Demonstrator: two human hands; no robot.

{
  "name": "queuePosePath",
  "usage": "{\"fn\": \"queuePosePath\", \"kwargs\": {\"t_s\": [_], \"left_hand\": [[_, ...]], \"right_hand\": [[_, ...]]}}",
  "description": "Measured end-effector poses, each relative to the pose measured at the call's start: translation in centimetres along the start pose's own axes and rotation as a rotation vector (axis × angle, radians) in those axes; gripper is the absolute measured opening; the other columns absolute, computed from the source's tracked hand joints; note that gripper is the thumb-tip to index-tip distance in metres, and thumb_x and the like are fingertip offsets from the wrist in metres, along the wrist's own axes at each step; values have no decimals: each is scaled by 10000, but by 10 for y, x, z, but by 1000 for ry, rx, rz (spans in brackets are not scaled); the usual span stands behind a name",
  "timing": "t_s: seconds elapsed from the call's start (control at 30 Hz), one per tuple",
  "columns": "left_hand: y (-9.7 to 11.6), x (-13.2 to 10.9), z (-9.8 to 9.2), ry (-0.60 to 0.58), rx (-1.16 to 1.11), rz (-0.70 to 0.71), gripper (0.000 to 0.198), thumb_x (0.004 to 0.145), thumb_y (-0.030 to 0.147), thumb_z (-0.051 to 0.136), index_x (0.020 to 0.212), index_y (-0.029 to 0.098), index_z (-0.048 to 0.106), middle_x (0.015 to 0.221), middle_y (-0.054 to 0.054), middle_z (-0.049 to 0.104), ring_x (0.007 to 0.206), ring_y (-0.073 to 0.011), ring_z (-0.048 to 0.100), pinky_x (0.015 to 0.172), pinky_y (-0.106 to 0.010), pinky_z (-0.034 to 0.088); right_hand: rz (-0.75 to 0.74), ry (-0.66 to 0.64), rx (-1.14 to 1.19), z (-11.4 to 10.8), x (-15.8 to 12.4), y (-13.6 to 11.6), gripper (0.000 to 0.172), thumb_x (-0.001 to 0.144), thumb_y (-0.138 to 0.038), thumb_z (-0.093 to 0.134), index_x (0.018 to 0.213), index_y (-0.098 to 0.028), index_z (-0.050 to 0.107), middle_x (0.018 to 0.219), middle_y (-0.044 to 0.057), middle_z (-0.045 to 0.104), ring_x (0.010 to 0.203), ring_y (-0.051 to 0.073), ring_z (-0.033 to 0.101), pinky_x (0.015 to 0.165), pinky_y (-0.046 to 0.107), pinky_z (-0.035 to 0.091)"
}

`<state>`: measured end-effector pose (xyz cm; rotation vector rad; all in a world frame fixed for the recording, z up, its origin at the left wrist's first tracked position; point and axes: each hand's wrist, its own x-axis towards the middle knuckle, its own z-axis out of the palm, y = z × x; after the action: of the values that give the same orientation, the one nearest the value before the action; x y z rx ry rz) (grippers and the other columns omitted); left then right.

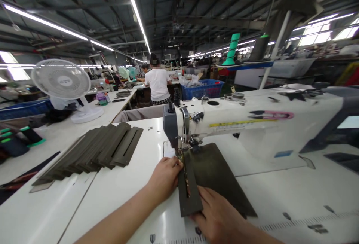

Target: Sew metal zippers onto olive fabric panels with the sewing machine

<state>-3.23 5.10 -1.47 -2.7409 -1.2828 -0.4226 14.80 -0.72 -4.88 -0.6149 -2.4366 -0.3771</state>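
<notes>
A dark olive slotted strip [183,195] lies under the needle of the white sewing machine [238,118], with something shiny and gold-toned showing in its slot. At the strip's left edge, close to the presser foot, my left hand [165,176] has its fingers bent and closed on it. My right hand [217,212] grips the near right corner, thumb below and fingers along the side. A wider dark olive panel [215,176] extends to the right under the machine arm; whether it joins the strip cannot be told.
Left of the machine, overlapping slotted pieces [103,146] form a fanned stack. A white fan [84,113] and thread cones [29,135] stand farther left. Pink-handled thread snips [280,115] rest on the machine arm. A person [158,85] and a blue crate [202,90] are beyond.
</notes>
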Motion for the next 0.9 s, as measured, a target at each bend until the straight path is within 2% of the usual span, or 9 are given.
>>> {"fn": "queuePosePath", "kwargs": {"t_s": [0.13,0.33,0.43,0.57,0.77,0.9], "left_hand": [[4,-4,-4,35,-35,-25,301,753,74,472,1025,139,584,993,-86,601,882,-196,587,796,-352,490],[24,-22,-3,96,-12,-2,179,761,95,532,917,113,618,950,-96,640,893,-209,603,844,-361,492],[30,-26,0,155,25,31,169,756,89,545,914,104,604,946,-106,640,893,-210,608,877,-378,482],[28,-21,3,194,41,70,119,785,121,530,885,116,594,914,-97,645,865,-198,620,906,-390,468],[17,-13,6,235,35,90,83,805,141,516,845,136,588,880,-80,644,813,-192,627,913,-391,464],[9,-6,10,255,46,128,77,812,141,511,833,129,584,830,-76,631,754,-191,619,875,-391,488]], "right_hand": [[-40,-2,-52,-5,8,-7,234,759,-31,417,771,-81,645,811,136,634,765,247,554,708,394,496],[8,23,6,-9,7,-14,309,736,8,353,733,-88,646,701,119,623,650,214,554,625,330,504],[15,68,-17,-6,4,-14,308,746,-3,358,778,-75,655,752,129,642,692,215,572,668,314,508],[4,107,-55,8,-1,-8,280,759,-9,381,802,-89,646,764,118,649,730,199,585,680,286,503],[-42,171,-97,32,-3,3,253,782,-20,386,791,-98,626,667,104,621,653,171,572,615,271,488],[-25,207,-68,37,3,11,280,783,-15,359,765,-106,623,613,88,601,604,160,556,588,260,478]]}}
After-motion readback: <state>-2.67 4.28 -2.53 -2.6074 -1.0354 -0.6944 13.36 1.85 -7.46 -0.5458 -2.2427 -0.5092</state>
